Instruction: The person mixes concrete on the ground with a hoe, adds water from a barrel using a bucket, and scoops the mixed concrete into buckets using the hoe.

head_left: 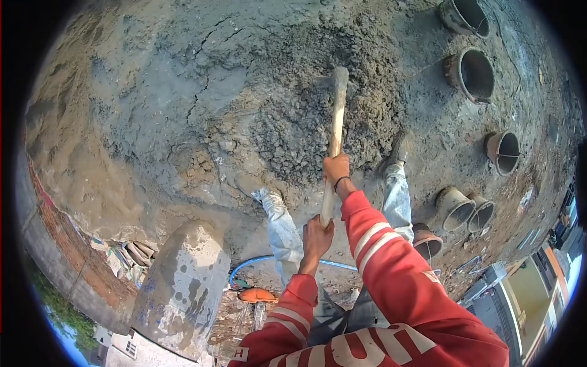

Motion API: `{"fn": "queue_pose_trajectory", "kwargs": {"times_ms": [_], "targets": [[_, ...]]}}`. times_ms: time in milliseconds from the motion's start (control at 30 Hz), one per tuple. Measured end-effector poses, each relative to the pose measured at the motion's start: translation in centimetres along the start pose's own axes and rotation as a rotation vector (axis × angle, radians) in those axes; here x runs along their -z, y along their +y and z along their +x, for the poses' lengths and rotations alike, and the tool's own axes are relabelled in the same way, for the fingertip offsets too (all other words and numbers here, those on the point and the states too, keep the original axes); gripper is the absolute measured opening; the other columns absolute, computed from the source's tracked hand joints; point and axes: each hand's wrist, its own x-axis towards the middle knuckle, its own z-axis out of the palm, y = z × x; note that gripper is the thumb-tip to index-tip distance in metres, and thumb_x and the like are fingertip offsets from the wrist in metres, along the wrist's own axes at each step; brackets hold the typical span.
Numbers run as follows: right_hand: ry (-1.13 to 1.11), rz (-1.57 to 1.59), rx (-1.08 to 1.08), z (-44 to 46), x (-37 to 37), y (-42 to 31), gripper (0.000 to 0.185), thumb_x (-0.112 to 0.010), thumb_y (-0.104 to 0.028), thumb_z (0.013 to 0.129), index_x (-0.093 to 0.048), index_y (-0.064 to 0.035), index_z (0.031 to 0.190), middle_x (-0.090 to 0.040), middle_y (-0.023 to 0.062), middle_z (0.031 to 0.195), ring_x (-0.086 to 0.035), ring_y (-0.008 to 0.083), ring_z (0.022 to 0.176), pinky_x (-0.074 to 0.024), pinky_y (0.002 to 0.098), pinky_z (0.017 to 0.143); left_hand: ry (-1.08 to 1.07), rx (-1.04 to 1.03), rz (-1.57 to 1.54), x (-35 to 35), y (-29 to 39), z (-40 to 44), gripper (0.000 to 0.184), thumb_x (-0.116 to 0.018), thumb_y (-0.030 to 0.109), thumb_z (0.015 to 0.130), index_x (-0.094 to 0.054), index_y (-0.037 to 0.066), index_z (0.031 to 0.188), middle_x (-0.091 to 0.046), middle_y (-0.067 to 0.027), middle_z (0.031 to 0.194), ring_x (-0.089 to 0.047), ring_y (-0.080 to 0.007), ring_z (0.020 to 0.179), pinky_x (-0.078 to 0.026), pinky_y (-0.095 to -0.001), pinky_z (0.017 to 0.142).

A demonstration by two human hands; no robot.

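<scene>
From afar I note the left hand (318,237) clamped near the butt and the right hand (336,168) farther up, fingers wrapped round the long, pale wooden handle (337,122), spaced presumably for leverage, its far end over the crumbly grey heap (299,131).

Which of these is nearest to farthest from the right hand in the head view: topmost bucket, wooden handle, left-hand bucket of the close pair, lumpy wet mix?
1. Wooden handle: inside the right hand's grip.
2. Lumpy wet mix: on the ground, just ahead.
3. Left-hand bucket of the close pair: off to the right.
4. Topmost bucket: far ahead, upper right.
</scene>
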Motion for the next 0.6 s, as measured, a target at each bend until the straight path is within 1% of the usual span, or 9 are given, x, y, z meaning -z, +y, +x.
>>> {"fn": "queue_pose_trajectory", "kwargs": {"times_ms": [33,67,100,167,233,333,400,500,600], "targets": [[0.013,0.032,-0.131,-1.6,-1.2,1.3,0.002,-0.053,0.000,0.086,-0.052,-0.0012,0.087,-0.051,0.0029,0.056,-0.050,0.0159,0.040,-0.0418,0.0333,0.035,-0.037,0.033,0.033,1.8,-0.2,-1.0,0.028,-0.067,0.024,0.085,-0.064,-0.003,0.083,-0.063,-0.0241,0.070,-0.065,-0.0422,0.069,-0.048,-0.0456,0.062],[-0.097,0.218,-0.132,-3.9,-0.7,1.4,0.004,-0.052,0.000,0.086,-0.051,-0.0024,0.089,-0.050,0.0028,0.057,-0.049,0.0153,0.041,-0.0425,0.0329,0.036,-0.064,0.080,0.060,3.3,-0.1,-2.4,0.029,-0.067,0.025,0.085,-0.065,-0.003,0.084,-0.064,-0.0248,0.071,-0.065,-0.0432,0.071,-0.049,-0.0467,0.063],[-0.209,0.404,-0.132,-6.6,0.2,1.3,0.006,-0.051,0.000,0.086,-0.051,-0.0037,0.091,-0.049,0.0027,0.058,-0.049,0.0147,0.042,-0.0431,0.0325,0.036,-0.077,0.059,0.111,4.1,-0.6,-3.9,0.027,-0.067,0.024,0.085,-0.065,-0.003,0.085,-0.064,-0.0248,0.072,-0.065,-0.0432,0.071,-0.049,-0.0469,0.064],[-0.239,0.511,-0.205,-11.4,1.3,1.4,0.008,-0.050,-0.001,0.087,-0.050,-0.0056,0.093,-0.048,0.0028,0.060,-0.049,0.0135,0.044,-0.0433,0.0312,0.038,-0.026,-0.027,0.189,5.4,-1.9,-7.6,0.023,-0.068,0.020,0.084,-0.065,-0.002,0.087,-0.064,-0.0247,0.073,-0.065,-0.0426,0.070,-0.049,-0.0466,0.064],[-0.251,0.617,-0.220,-16.0,2.0,1.7,0.007,-0.049,-0.001,0.088,-0.050,-0.0055,0.094,-0.047,0.0018,0.060,-0.049,0.0137,0.045,-0.0431,0.0312,0.038,0.034,-0.098,0.233,6.6,-3.5,-10.7,0.020,-0.068,0.018,0.084,-0.065,-0.001,0.088,-0.064,-0.0246,0.073,-0.065,-0.0420,0.069,-0.049,-0.0461,0.063],[-0.249,0.741,-0.105,-19.4,6.2,0.0,0.005,-0.054,-0.005,0.089,-0.051,-0.0045,0.093,-0.051,0.0026,0.062,-0.053,0.0151,0.046,-0.0451,0.0313,0.040,-0.088,-0.070,0.132,7.5,-2.7,-11.9,0.021,-0.066,0.020,0.082,-0.063,0.001,0.090,-0.065,-0.0212,0.075,-0.063,-0.0423,0.068,-0.050,-0.0483,0.068],[-0.235,0.776,0.037,-17.3,10.9,-2.3,0.018,-0.062,-0.009,0.090,-0.052,-0.0020,0.102,-0.056,0.0038,0.064,-0.058,0.0133,0.051,-0.0499,0.0291,0.045,-0.107,-0.238,0.153,6.4,0.4,-8.9,0.021,-0.066,0.020,0.080,-0.062,0.000,0.087,-0.064,-0.0214,0.072,-0.064,-0.0416,0.068,-0.050,-0.0487,0.066],[-0.046,0.892,0.213,-11.3,17.8,-8.4,0.017,-0.061,-0.011,0.093,-0.045,-0.0050,0.097,-0.056,0.0039,0.071,-0.058,0.0140,0.054,-0.0554,0.0294,0.051,-0.216,-0.313,0.066,2.8,7.8,-2.0,0.021,-0.064,0.019,0.079,-0.060,0.000,0.085,-0.060,-0.0229,0.064,-0.062,-0.0441,0.066,-0.050,-0.0488,0.061],[0.122,0.720,0.328,-3.0,20.9,-10.2,0.016,-0.057,-0.014,0.093,-0.043,-0.0059,0.095,-0.051,0.0019,0.063,-0.048,0.0112,0.044,-0.0418,0.0266,0.037,-0.290,-0.368,0.013,-1.1,11.9,2.5,0.022,-0.065,0.022,0.081,-0.061,0.001,0.087,-0.062,-0.0250,0.070,-0.063,-0.0454,0.070,-0.050,-0.0501,0.063]]}}
